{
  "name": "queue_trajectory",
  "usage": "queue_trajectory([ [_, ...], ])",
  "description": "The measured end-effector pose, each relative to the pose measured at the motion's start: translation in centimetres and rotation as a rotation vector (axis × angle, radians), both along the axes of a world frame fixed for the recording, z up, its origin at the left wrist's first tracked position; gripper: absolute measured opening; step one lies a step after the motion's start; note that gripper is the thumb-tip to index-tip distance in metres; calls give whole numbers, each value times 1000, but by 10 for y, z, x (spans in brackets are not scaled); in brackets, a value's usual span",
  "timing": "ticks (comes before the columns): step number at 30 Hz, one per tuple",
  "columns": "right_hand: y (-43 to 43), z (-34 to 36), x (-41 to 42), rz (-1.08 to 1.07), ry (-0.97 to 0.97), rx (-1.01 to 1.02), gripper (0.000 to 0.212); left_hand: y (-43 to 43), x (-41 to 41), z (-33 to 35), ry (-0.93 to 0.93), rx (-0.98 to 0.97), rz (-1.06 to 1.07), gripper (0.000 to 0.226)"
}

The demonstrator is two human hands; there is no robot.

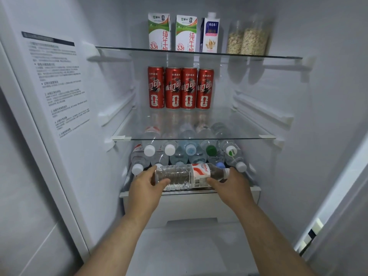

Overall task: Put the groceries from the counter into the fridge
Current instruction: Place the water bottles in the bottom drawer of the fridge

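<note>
At the left, the base end of a water bottle is gripped by the left hand, fingers curled round it. The bottle is held crosswise, cap rightward, over the front edge of the fridge's lowest shelf, just before the stacked bottles. Its neck end is clasped by the right hand.

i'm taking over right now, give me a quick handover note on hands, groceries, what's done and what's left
Hands: left hand grips the base end of a water bottle; right hand grips its neck end.
The bottle is held sideways, cap to the right, at the front of the lowest shelf, before the stacked bottles.
Done: red cans on the middle shelf, cartons and jars on top.
Left: set this bottle down and let go. Counter not in view.
</note>
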State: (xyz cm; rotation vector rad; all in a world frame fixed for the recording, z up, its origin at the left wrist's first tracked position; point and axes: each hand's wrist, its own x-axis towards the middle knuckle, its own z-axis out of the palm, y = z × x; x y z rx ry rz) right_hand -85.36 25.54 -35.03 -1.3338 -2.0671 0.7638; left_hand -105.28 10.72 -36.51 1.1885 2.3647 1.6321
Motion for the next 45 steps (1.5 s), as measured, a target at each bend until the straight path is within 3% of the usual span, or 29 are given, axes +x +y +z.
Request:
queue_trajectory([
  [6, -1, -2, 6, -6, -30, 84, 63, 5, 4, -1, 11, 10, -49, 70],
  [12, 4, -2, 6, 21, -100, 86, 72, 6, 1, -2, 26, -10, -77, 73],
  [18, -5, -1, 7, 91, -197, 183, 99, 3, 3, -3, 123, -112, -120, 96],
  [26, -6, -6, 6, 78, -162, 200, 100, 7, -1, -4, 185, -147, -130, 87],
  [29, -7, -6, 8, 92, -143, 180, 97, 5, -5, -6, 119, -145, -168, 87],
  [35, -7, -8, 8, 73, -7, 185, 76, 7, -8, -10, -25, -50, -138, 39],
  [45, -7, -7, 6, 49, -75, 198, 75, 11, -9, -13, 60, -85, -124, 38],
])
